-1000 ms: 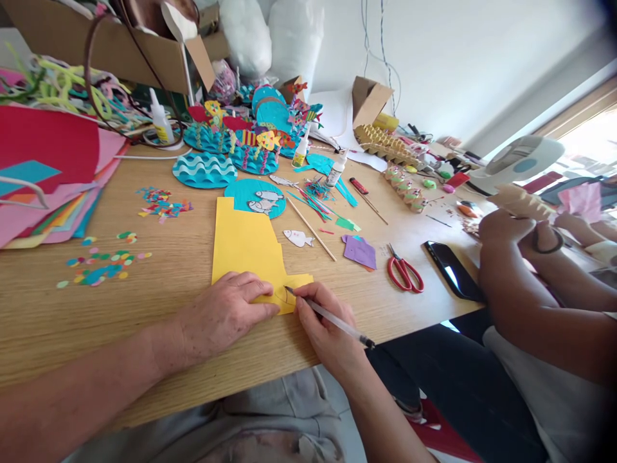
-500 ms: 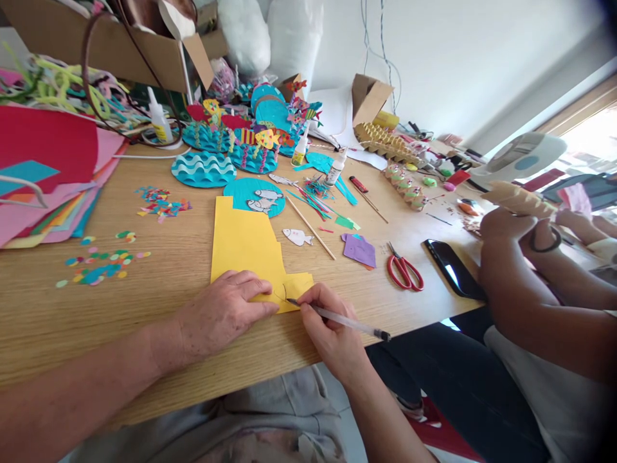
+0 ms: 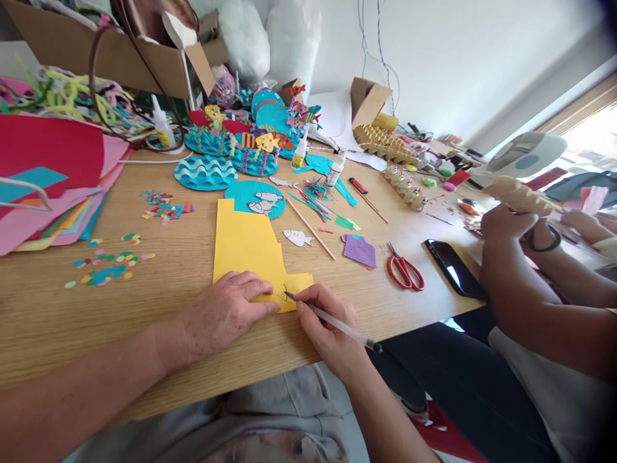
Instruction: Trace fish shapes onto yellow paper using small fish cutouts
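Yellow paper lies near the front edge of the table, with thin dark pen lines at its lower right. My left hand rests on the paper's lower part, fingers spread and holding nothing. In my right hand is a clear pen, pinched near its tip, which touches the paper beside the lines. Beyond the paper, a blue disc carries white fish cutouts. Another white fish cutout lies to the right, beside a wooden stick.
Red scissors, a phone and purple paper lie to the right. Glue bottles and blue wavy crafts stand farther back. Paper dots lie left. Another person's arms are at the far right.
The pen tip has shifted slightly up and left on the yellow paper, and its back end has dropped a little. My left hand has stayed in place.
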`<state>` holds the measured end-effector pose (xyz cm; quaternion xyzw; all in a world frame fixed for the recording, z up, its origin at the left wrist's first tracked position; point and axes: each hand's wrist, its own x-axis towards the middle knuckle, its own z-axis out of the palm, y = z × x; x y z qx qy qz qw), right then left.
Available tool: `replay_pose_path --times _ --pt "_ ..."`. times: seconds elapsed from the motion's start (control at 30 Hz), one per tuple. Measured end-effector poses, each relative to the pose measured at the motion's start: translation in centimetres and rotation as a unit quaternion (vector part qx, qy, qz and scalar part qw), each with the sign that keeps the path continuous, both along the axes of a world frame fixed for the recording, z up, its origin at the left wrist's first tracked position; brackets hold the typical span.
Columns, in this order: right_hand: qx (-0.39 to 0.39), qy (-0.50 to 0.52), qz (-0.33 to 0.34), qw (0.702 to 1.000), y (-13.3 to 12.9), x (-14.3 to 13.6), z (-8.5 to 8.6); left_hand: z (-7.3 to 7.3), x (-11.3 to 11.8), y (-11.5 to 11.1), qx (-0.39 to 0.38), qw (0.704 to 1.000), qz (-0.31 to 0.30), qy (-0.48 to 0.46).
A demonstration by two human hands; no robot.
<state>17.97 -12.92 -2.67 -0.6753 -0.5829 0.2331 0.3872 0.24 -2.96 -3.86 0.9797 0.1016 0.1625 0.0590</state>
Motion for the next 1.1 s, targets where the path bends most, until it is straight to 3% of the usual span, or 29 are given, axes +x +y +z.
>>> replay_pose_path --times 1.1 --pt "-0.002 -0.048 -0.004 0.999 0.24 -0.04 -0.09 0.09 0.05 -0.07 -0.006 1.0 0.007 0.001"
